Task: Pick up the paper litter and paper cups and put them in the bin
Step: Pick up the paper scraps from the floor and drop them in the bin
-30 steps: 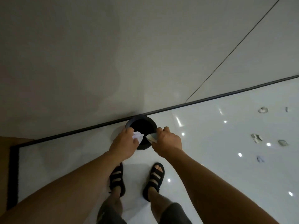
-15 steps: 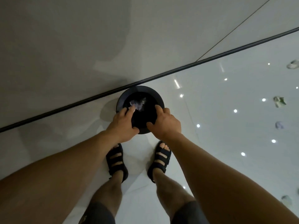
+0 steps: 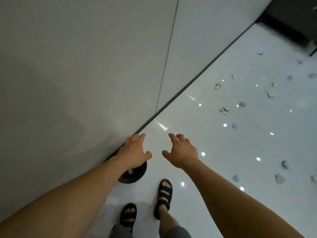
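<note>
Standing between loads, seemingly. Left hand and right hand both empty, fingers spread loose, gripping nothing. Bin sits on the floor beside the wall, partly under the left forearm. Paper litter scattered toward the floor's right edge, well apart from bin; pieces too small to sort. Next: walk over, stoop, pinch up.

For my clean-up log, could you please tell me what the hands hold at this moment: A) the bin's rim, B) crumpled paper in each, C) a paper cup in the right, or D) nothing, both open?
D: the left hand and the right hand both show spread, empty fingers, and neither touches the bin.
</note>
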`<act>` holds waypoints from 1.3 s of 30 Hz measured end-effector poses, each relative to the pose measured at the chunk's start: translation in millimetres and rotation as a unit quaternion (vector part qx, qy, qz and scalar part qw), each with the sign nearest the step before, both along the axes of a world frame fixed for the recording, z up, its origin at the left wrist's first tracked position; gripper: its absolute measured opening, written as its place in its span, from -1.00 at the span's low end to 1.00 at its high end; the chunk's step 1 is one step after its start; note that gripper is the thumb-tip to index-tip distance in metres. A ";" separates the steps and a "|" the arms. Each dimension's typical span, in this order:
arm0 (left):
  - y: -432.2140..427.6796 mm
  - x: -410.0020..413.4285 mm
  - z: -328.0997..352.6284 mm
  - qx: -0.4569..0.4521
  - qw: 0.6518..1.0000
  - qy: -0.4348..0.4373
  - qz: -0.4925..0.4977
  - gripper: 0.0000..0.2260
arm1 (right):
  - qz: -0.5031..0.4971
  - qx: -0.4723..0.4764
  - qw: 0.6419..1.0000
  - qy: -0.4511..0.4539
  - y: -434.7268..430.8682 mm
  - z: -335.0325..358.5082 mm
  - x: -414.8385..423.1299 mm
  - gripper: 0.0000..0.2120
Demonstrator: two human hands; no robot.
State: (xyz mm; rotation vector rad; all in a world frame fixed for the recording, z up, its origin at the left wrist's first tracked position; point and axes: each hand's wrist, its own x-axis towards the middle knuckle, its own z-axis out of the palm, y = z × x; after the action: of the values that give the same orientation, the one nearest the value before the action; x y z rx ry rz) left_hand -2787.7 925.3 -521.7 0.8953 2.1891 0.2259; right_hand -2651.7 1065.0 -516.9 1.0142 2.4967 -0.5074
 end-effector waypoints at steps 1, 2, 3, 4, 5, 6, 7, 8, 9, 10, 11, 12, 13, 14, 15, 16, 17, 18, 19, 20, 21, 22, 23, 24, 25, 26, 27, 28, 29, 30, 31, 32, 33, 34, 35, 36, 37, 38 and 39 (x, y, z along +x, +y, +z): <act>10.4 6.6 18.0 0.010 0.999 0.003 -0.030 -0.25 | -0.025 0.014 1.000 0.008 5.4 18.3 13.4 -0.27; 19.7 16.3 35.8 0.016 0.998 0.005 -0.062 -0.25 | -0.053 0.024 0.998 0.012 7.9 35.5 29.5 -0.27; 27.4 28.0 51.8 0.017 0.996 0.009 -0.091 -0.25 | -0.084 0.031 0.996 0.016 7.6 50.5 47.0 -0.28; 33.8 40.5 66.7 0.022 0.993 0.014 -0.119 -0.25 | -0.110 0.040 0.993 0.023 5.1 64.4 65.3 -0.28; 40.0 53.9 82.2 0.028 0.988 0.020 -0.149 -0.26 | -0.132 0.049 0.990 0.027 0.6 77.5 85.1 -0.28; 46.1 68.9 97.1 0.033 0.983 0.025 -0.180 -0.26 | -0.158 0.056 0.985 0.028 -5.2 89.7 106.7 -0.29; 52.5 85.6 111.8 0.040 0.976 0.030 -0.211 -0.26 | -0.186 0.061 0.980 0.029 -11.5 101.1 129.8 -0.29; 59.1 103.5 124.9 0.049 0.969 0.033 -0.238 -0.26 | -0.216 0.065 0.974 0.029 -17.8 111.3 153.9 -0.30; 65.1 123.0 136.7 0.058 0.962 0.035 -0.264 -0.26 | -0.246 0.070 0.966 0.027 -24.8 120.1 179.3 -0.31; 70.8 144.6 146.7 0.064 0.954 0.035 -0.291 -0.27 | -0.275 0.073 0.958 0.024 -32.8 128.0 206.4 -0.32; 75.7 168.3 155.6 0.069 0.944 0.036 -0.321 -0.27 | -0.309 0.072 0.948 0.021 -42.1 135.2 235.1 -0.32; 79.6 194.3 163.5 0.075 0.933 0.037 -0.349 -0.28 | -0.343 0.073 0.936 0.021 -52.4 141.0 265.2 -0.33; 82.1 221.6 170.7 0.081 0.923 0.038 -0.375 -0.28 | -0.376 0.075 0.923 0.021 -63.3 146.1 295.6 -0.33; 83.3 250.1 176.9 0.085 0.910 0.040 -0.403 -0.28 | -0.409 0.077 0.909 0.019 -75.3 150.8 326.8 -0.33; 83.5 280.7 182.7 0.088 0.897 0.040 -0.431 -0.29 | -0.441 0.079 0.894 0.014 -88.2 155.4 359.2 -0.33; 82.8 311.6 187.7 0.093 0.885 0.038 -0.456 -0.29 | -0.470 0.080 0.879 0.010 -101.3 159.7 391.2 -0.32; 81.2 342.8 192.2 0.098 0.872 0.036 -0.478 -0.29 | -0.498 0.082 0.863 0.007 -114.5 163.1 422.8 -0.31; 78.9 374.6 196.2 0.104 0.859 0.033 -0.500 -0.29 | -0.524 0.082 0.848 0.005 -128.4 165.7 454.1 -0.31; 75.8 407.0 199.4 0.109 0.845 0.031 -0.522 -0.29 | -0.549 0.081 0.832 0.004 -142.9 167.4 485.3 -0.30; 71.8 439.5 201.4 0.114 0.832 0.027 -0.542 -0.30 | -0.572 0.082 0.816 0.003 -157.6 168.4 515.9 -0.31; 66.2 471.1 202.2 0.115 0.821 0.021 -0.559 -0.30 | -0.592 0.081 0.802 0.000 -172.6 169.1 546.0 -0.31; 59.8 501.6 201.9 0.114 0.811 0.015 -0.574 -0.30 | -0.610 0.079 0.788 -0.006 -187.1 169.1 575.0 -0.31; 53.0 530.9 200.6 0.110 0.800 0.011 -0.590 -0.31 | -0.628 0.075 0.774 -0.012 -201.4 168.7 602.8 -0.30; 45.8 559.2 198.1 0.105 0.787 0.008 -0.608 -0.31 | -0.644 0.071 0.761 -0.016 -215.4 167.9 629.4 -0.30; 38.5 585.4 194.5 0.100 0.775 0.005 -0.624 -0.31 | -0.657 0.067 0.750 -0.019 -228.0 167.0 654.1 -0.30; 32.0 609.2 190.4 0.095 0.767 0.003 -0.635 -0.31 | -0.668 0.062 0.741 -0.022 -239.1 165.6 676.6 -0.30; 26.8 631.3 186.5 0.090 0.760 0.000 -0.643 -0.31 | -0.677 0.057 0.733 -0.028 -248.5 164.2 697.3 -0.30; 23.3 651.6 183.2 0.085 0.754 -0.005 -0.651 -0.31 | -0.684 0.051 0.726 -0.035 -255.9 162.8 716.1 -0.30; 20.9 670.0 179.8 0.080 0.749 -0.010 -0.658 -0.31 | -0.690 0.044 0.721 -0.042 -261.5 161.3 733.2 -0.29; 20.0 686.5 176.3 0.076 0.745 -0.013 -0.663 -0.31 | -0.694 0.037 0.718 -0.049 -265.2 159.1 748.5 -0.29; 20.6 701.1 172.9 0.073 0.742 -0.014 -0.666 -0.31 | -0.696 0.032 0.715 -0.054 -267.1 156.7 762.2 -0.29; 22.7 714.5 169.2 0.072 0.740 -0.013 -0.669 -0.31 | -0.698 0.028 0.714 -0.057 -267.0 154.0 774.8 -0.29; 25.8 727.3 165.2 0.070 0.739 -0.013 -0.669 -0.30 | -0.699 0.025 0.712 -0.058 -265.5 150.8 786.6 -0.28; 30.0 739.2 161.2 0.067 0.739 -0.013 -0.670 -0.30 | -0.699 0.021 0.712 -0.058 -262.4 147.0 797.3 -0.28; 35.4 751.1 156.9 0.063 0.738 -0.012 -0.672 -0.30 | -0.699 0.016 0.713 -0.058 -257.7 142.9 807.3 -0.28; 42.3 763.2 152.1 0.058 0.736 -0.012 -0.675 -0.29 | -0.698 0.011 0.714 -0.058 -251.3 138.6 817.3 -0.28; 50.7 776.2 146.8 0.052 0.734 -0.014 -0.677 -0.29 | -0.698 0.007 0.714 -0.056 -242.9 134.0 827.7 -0.28; 60.7 790.3 141.1 0.047 0.733 -0.018 -0.678 -0.29 | -0.698 0.003 0.714 -0.055 -233.4 129.0 839.1 -0.28; 71.8 805.4 135.1 0.045 0.733 -0.022 -0.679 -0.29 | -0.696 0.001 0.715 -0.055 -223.2 123.9 851.2 -0.29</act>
State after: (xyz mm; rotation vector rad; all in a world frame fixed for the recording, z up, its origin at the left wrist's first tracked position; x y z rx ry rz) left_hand -1982.3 997.1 -386.6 2.2181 0.9818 -0.3732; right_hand -1800.5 841.8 -393.0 2.6894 1.1322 -0.7462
